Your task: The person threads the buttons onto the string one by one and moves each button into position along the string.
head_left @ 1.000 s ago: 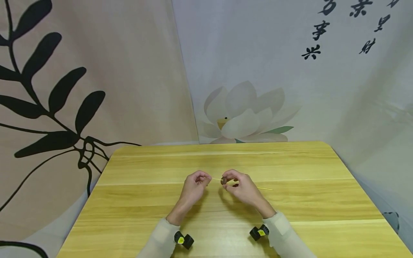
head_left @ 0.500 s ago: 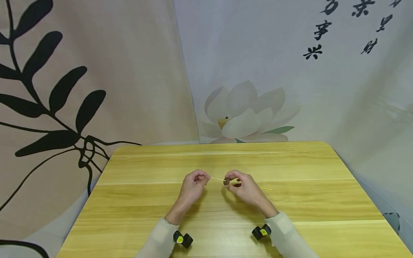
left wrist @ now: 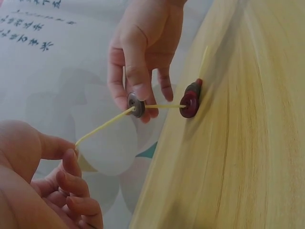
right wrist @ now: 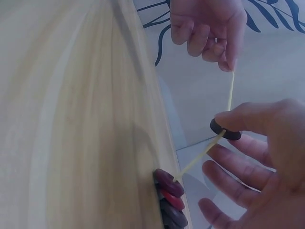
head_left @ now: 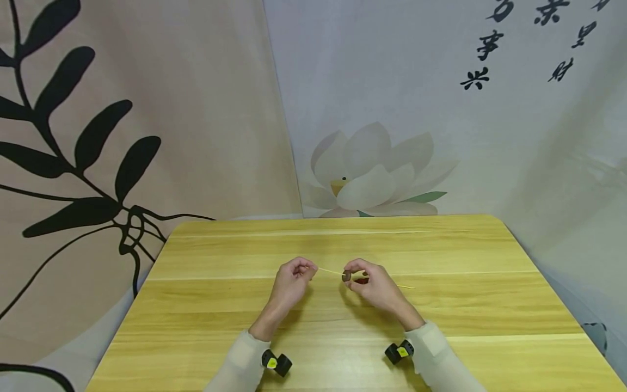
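A dark brown button is threaded on a yellow string, and my right hand pinches it between thumb and fingers. My left hand pinches the string near one end, to the left of the button. Between the two hands the string runs fairly straight. Past the held button it drops to several more threaded buttons, a dark red one foremost, with a bright red one and dark ones stacked behind it on the table. In the head view the right hand hides that stack.
The wooden table spreads around both hands. The string's other end lies on it to the right of the right hand. Behind stand cloth backdrops printed with leaves, a lotus and writing. Each wrist wears a small black camera.
My right hand has shifted slightly right with the button, and my left hand slightly left. A longer stretch of string shows between them.
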A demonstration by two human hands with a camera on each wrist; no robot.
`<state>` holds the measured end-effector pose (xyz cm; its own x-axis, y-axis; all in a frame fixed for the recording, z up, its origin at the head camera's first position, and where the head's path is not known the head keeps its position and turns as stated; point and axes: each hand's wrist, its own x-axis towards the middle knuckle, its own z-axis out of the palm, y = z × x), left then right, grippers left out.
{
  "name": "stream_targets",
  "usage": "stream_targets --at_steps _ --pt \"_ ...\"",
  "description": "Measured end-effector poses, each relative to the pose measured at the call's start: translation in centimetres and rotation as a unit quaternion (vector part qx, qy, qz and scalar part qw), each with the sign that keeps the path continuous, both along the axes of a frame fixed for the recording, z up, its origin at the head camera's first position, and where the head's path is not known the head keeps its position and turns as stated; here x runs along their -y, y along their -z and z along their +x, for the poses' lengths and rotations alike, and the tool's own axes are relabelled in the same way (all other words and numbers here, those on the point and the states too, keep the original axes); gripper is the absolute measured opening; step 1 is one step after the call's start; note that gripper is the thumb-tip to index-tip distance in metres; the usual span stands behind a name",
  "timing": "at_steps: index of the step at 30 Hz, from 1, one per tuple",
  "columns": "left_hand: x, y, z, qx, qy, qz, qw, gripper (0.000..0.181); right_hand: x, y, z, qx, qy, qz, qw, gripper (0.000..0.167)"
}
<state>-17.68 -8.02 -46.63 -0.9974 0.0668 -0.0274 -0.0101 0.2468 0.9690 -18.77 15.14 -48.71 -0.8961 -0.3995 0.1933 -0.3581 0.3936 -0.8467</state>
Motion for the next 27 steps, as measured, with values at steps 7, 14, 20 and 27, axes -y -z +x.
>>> stream_targets --at_steps 7,14,20,27 --pt "0.15 0.05 -0.03 -0.002 0.000 0.006 1.0000 0.018 -0.14 0.03 0.09 0.022 0.012 0.008 0.9997 0.024" --pt "0.41 -0.09 0.10 0.004 0.006 0.014 0.9999 0.021 -0.23 -0.02 0.30 0.033 0.024 0.056 0.9976 0.026" --pt "0.54 -0.13 0.02 0.007 0.004 0.021 0.9997 0.021 -0.30 0.24 0.17 0.022 0.021 0.079 0.9964 0.026" --pt "0.57 -0.29 -0.08 0.002 -0.002 0.021 0.9998 0.021 -0.51 0.66 0.09 -0.003 0.025 0.133 0.9909 0.025"
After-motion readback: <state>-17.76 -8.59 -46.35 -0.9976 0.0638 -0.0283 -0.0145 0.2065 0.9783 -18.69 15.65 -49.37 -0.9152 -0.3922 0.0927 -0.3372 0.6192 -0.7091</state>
